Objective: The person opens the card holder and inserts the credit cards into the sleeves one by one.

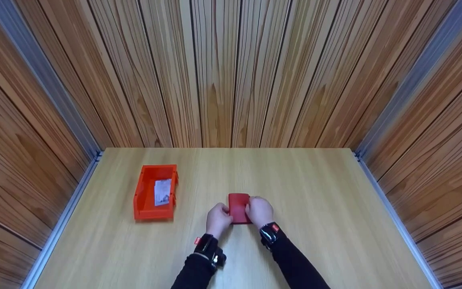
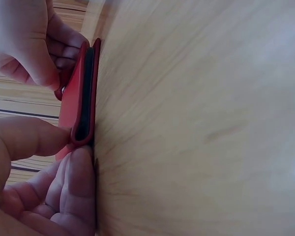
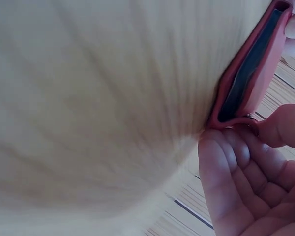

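A red folding wallet (image 1: 238,208) lies on the table between both hands, folded over, with a dark lining (image 3: 246,73) showing along its near edge in the right wrist view. My left hand (image 1: 218,220) pinches its rounded fold at the left side between thumb and fingers. On the opposite side, the right hand (image 1: 260,210) pinches a short red strap (image 3: 242,121) at the wallet's edge. A small metal snap (image 3: 250,116) shows beside that thumb. Whether the snap is fastened cannot be told.
To the left on the table stands an orange-red open bin (image 1: 152,213) with a white printed paper (image 1: 162,192) inside. Wood-plank walls (image 1: 215,80) and metal rails (image 1: 74,192) border the wooden tabletop (image 1: 315,192).
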Motion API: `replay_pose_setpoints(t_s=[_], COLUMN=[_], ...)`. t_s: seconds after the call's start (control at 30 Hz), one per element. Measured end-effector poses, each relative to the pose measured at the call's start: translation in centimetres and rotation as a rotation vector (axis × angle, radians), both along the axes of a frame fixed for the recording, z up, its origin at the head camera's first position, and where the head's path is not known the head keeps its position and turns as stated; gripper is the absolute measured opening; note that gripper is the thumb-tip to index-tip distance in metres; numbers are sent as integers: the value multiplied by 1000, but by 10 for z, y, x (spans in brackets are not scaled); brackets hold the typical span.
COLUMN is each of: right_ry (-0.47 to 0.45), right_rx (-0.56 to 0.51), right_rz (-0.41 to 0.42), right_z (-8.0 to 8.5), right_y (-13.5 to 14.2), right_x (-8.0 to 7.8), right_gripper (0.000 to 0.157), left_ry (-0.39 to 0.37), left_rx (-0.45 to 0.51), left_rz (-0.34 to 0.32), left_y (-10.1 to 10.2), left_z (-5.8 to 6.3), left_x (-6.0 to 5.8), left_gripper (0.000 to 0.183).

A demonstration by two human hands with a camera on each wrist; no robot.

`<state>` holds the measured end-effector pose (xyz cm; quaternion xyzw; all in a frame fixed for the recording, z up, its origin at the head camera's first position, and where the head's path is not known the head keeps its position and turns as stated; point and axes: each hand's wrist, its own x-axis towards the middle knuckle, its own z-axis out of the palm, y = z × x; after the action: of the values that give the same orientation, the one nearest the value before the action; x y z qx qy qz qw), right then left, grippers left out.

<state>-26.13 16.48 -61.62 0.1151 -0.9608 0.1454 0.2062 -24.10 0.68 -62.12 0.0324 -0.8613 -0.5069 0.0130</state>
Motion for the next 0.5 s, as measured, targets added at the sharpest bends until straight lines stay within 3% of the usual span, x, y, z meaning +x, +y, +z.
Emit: replay_pose_setpoints(t_s=[0.5], right_ry=[-122], right_rx=[-131], right_rz=[-6], right_z=[0], right_y=[5], right_x=[-4], right_gripper=[28], left_ry=[10], left_rx=[-43], left_rz=[1], left_y=[1], left_z=[2], left_x=[0], left_gripper=[20])
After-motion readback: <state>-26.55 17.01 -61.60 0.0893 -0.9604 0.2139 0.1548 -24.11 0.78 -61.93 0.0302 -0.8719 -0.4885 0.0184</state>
